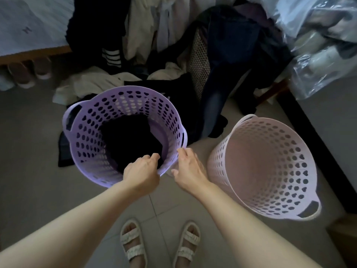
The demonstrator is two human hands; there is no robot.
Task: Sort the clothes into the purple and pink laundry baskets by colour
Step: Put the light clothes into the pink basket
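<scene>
Purple basket [81, 132] at centre left of the frame, standing on tiled floor [29, 151], with dark cloth [131, 140] lying in its bottom. Pink basket [241, 180] at centre right, apart from the purple one, showing only a bare pale bottom through the rim. Both seen from above and bent by the wide lens.

Left hand [142, 171] over the near rim of the purple basket, fingers curled down inside toward the dark cloth; fingertips lost in shadow, so cannot tell whether pinching cloth, hooked on the rim, or holding nothing. Right hand [188, 169] just beside the same rim on its outer right side, fingers loosely bent, thumb free, gripping nothing visible; contact with the basket wall hard to judge.

Clothes pile [146, 35] across the upper middle: pale garments, dark garments, one piece with white stripes [112, 57], all tangled, single items hard to separate. Jeans [216, 93] draped down over a mesh hamper [199, 64], mostly covering it. More dark cloth half hidden behind and under the purple basket.

Shoes [25, 74] in the upper left under a wooden edge, dim and partly cut off. Plastic bags [318, 45] in the upper right, contents unclear. Sandals [133, 246] at bottom centre, cropped by the frame edge.
</scene>
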